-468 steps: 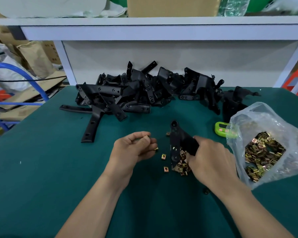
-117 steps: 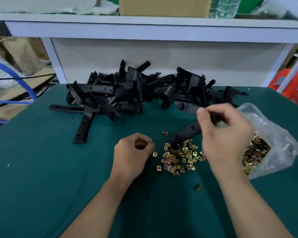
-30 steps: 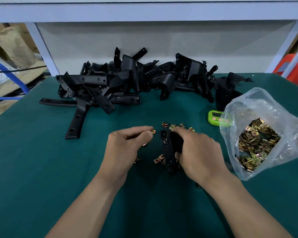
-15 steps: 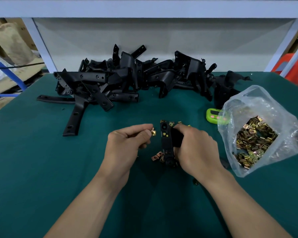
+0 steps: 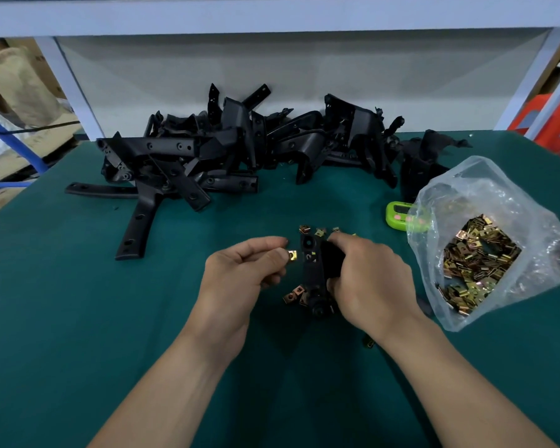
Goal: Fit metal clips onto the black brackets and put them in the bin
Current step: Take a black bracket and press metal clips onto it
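My right hand (image 5: 369,282) grips a black bracket (image 5: 311,273), held upright over the green table. A brass metal clip (image 5: 292,255) is pinched between the thumb and forefinger of my left hand (image 5: 243,273), right at the bracket's left edge near its top. Loose clips (image 5: 296,294) lie on the table under and behind the bracket, partly hidden by my hands. A heap of black brackets (image 5: 233,156) stretches across the back of the table.
A clear plastic bag (image 5: 485,240) full of brass clips stands at the right. A small green device (image 5: 401,215) lies beside it. One clip (image 5: 368,342) lies by my right wrist. A white shelf frame (image 5: 78,92) rises behind the table. No bin is in view.
My left hand has brought the clip right up to the bracket's upper edge. My right hand has kept the bracket upright in about the same place.
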Available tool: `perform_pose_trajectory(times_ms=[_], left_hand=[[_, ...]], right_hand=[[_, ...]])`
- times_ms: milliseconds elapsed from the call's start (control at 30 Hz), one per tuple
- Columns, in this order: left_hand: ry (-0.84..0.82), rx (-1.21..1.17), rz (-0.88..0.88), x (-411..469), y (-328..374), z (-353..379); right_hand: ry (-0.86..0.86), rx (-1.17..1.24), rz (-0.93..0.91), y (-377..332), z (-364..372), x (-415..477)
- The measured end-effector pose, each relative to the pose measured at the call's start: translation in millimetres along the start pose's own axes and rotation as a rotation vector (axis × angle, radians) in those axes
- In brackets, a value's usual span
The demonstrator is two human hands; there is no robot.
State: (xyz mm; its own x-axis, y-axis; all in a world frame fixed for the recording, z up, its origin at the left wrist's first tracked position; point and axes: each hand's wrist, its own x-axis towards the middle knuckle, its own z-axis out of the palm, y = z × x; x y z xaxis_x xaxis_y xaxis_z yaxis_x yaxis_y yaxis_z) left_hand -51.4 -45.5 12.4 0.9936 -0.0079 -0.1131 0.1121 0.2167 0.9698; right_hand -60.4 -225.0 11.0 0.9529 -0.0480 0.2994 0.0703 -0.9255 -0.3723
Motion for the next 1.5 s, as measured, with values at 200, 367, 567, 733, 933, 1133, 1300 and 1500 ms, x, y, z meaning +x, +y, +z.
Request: perform_pose_trajectory(times_ms=[200, 367, 567, 733, 933, 1133, 1300, 1500], left_hand=[[-0.029, -0.006, 0.001, -3, -3, 5], [-0.059, 0.03, 0.03, -2, 0, 0], [-0.067, 0.161, 0.095, -2, 3, -2], [-0.069, 0.187, 0.124, -3, 3, 0], [-0.073, 0.137, 0.132, -5, 6, -1], [-0.097, 0.107, 0.132, -8, 4, 7], [-0.102, 0.086, 0.105, -9, 2, 10], [-0.254, -0.102, -0.068, -5, 3, 8]], right_hand=[[-0.02, 0.003, 0.015, -2, -2, 1], [-0.048, -0.006, 0.019, -5, -5, -1], [-0.032, -0.104, 0.009, -8, -9, -3], [-0.01, -0.179, 0.032, -13, -14, -5], [-0.015, -0.241, 0.078, -22, -16, -7], [-0.047, -0.206, 0.056, -22, -12, -8], [-0.054, -0.138, 0.077, -19, -10, -7], [-0.081, -0.01, 0.097, -14, -12, -5]])
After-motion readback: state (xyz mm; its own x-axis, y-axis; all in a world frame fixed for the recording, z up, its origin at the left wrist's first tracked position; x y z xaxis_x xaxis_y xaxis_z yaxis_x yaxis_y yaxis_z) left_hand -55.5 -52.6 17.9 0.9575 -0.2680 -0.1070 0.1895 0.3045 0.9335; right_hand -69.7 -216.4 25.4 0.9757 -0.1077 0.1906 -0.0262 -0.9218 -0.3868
